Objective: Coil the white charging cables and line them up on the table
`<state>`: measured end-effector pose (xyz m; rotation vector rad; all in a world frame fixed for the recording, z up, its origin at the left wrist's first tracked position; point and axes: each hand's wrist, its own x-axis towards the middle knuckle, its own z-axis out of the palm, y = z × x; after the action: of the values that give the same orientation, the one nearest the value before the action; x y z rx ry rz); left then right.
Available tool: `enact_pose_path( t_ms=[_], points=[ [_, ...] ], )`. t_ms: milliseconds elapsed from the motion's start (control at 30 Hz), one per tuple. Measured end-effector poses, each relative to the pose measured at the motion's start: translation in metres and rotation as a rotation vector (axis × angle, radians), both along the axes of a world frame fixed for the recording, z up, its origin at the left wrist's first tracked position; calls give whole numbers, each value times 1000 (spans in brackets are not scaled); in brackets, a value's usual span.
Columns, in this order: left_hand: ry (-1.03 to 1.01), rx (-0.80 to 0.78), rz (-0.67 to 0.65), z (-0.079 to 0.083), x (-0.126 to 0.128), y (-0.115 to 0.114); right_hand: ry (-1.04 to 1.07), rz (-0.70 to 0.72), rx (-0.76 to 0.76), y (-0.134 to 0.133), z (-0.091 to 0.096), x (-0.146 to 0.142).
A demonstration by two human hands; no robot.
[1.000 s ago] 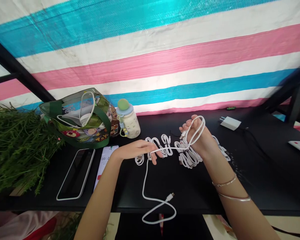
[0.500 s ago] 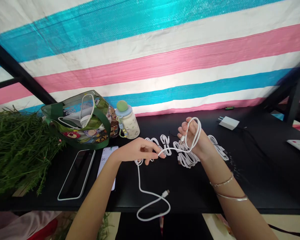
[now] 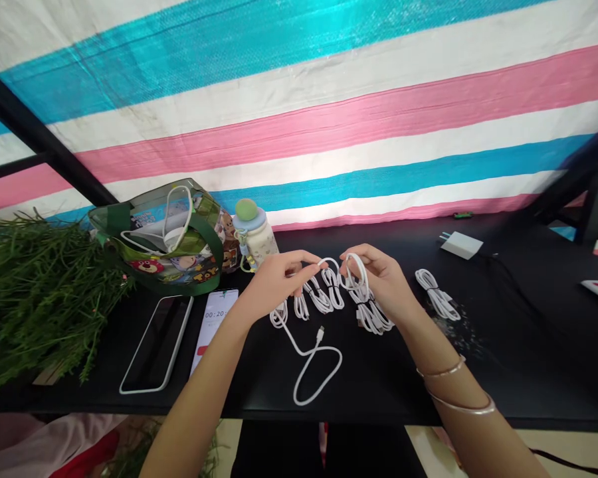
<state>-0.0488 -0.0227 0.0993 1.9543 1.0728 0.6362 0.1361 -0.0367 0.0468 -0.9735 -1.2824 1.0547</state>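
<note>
Nearest, the loose end of the white cable (image 3: 319,336) curls on the black table (image 3: 373,385). Beyond, the left hand (image 3: 277,282) pinches its raised length by the fingertips and the right hand (image 3: 385,279) holds its coil, near tied cable bundles (image 3: 373,320).

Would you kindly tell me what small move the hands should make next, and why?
Perhaps lay the stretch pinched by the left hand onto the loops of white cable held in the right hand: the two hands are close together, and a loose length ending in a plug trails uncoiled nearer the person.
</note>
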Motion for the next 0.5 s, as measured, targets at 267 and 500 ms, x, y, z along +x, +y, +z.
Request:
enact_pose_path(
  t_ms=[267,500],
  points=[
    [-144,-103,19,-5,13,1,-38,7,3,2,-6,-4],
    [-226,-171,47,-15,18,7,-29,-94,40,0,-9,-9]
  ],
)
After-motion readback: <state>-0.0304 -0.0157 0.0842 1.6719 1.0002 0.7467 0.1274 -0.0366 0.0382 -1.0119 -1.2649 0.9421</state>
